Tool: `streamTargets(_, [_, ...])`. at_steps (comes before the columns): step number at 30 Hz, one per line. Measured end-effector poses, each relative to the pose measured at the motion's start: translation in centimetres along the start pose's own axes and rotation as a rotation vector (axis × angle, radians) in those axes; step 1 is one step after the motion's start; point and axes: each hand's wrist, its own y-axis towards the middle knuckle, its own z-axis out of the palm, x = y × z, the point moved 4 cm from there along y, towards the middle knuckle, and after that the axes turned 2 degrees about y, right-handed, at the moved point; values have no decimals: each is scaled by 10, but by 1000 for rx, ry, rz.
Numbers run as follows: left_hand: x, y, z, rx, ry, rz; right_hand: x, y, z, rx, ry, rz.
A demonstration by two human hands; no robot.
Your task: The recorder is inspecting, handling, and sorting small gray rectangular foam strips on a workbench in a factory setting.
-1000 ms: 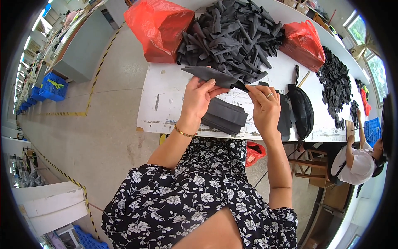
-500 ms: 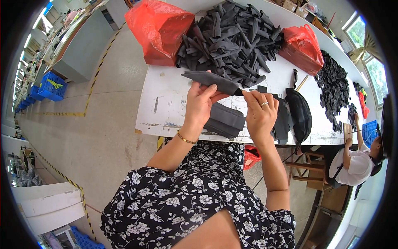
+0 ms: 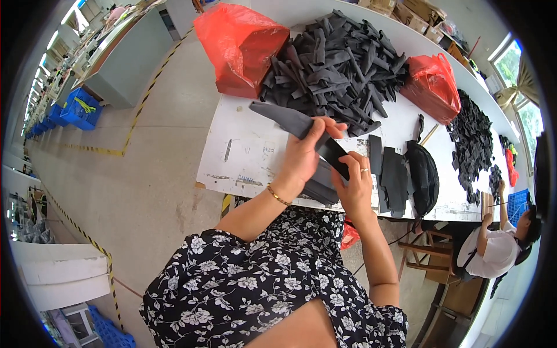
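Observation:
A dark grey fabric piece (image 3: 282, 118), long and narrow like a sleeve, is held above the white table. My left hand (image 3: 303, 155) is closed around its middle, and its far end points up to the left. From its lower right end runs a flat, smooth black strip (image 3: 335, 155). Fingers and thumb of my right hand (image 3: 356, 182) pinch that strip near its lower end. Partly hidden beneath my hands lies a stack of flat dark grey fabric pieces (image 3: 321, 190). Whether the strip sits inside the fabric or against it, I cannot tell.
A large heap of grey fabric pieces (image 3: 342, 69) lies beyond my hands, between two red plastic bags (image 3: 243, 52) (image 3: 432, 87). To the right are flat dark pieces (image 3: 394, 180) and a black pouch (image 3: 422, 180). Another person (image 3: 496, 249) sits farther right by a smaller dark pile (image 3: 471, 136).
My left hand has slid along the fabric toward its lower right end. My right hand has moved lower, and more of the black strip now shows between the hands. The view has shifted slightly.

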Motion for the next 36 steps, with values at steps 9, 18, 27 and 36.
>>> streamTargets(9, [13, -6, -10, -114, -59, -105, -9, 3, -4, 106, 97, 38])
streamTargets(18, [1, -3, 7, -235, -238, -81, -15, 11, -4, 37, 197, -43])
streamTargets(27, [15, -8, 11, -168, -196, -14, -17, 10, -3, -6, 230, 8])
streamTargets(36, [21, -8, 9, -193, -190, 17, -17, 12, -1, 3, 257, 37])
